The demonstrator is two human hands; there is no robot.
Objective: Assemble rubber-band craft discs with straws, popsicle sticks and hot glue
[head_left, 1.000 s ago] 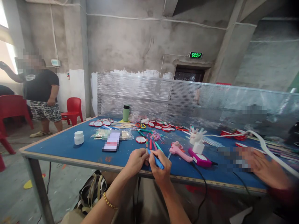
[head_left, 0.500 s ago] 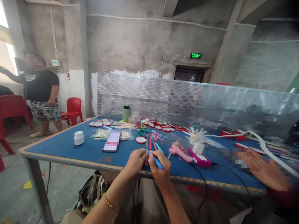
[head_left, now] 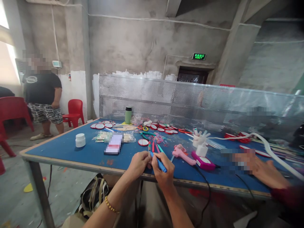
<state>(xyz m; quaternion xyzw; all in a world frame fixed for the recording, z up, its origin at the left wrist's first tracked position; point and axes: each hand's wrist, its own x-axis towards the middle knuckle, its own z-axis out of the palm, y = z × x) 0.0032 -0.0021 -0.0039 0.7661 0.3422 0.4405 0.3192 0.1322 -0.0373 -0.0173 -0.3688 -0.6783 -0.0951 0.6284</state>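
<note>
My right hand (head_left: 162, 172) grips a blue pen-like tool (head_left: 158, 161) at the near edge of the blue table (head_left: 66, 149). Its tip points toward my left hand (head_left: 138, 164), whose fingers are pinched shut against the tool's end; whether they hold a small piece is hidden. A bead bracelet sits on my left wrist. Just beyond my hands lie several coloured sticks (head_left: 154, 147), a pink glue gun (head_left: 182, 154) and a magenta-and-white device (head_left: 203, 161) with a black cord.
Round red-rimmed mirrors (head_left: 142, 142), a white jar (head_left: 80, 140), a green bottle (head_left: 128, 114) and scissors lie on the table before a perforated metal screen (head_left: 190, 101). A co-worker's hand (head_left: 268, 174) rests at the right. A person stands at far left by red chairs (head_left: 74, 111).
My hands have barely moved on the blue tool. The co-worker's hand at right shifted slightly. The standing person at left lowered the outstretched arm.
</note>
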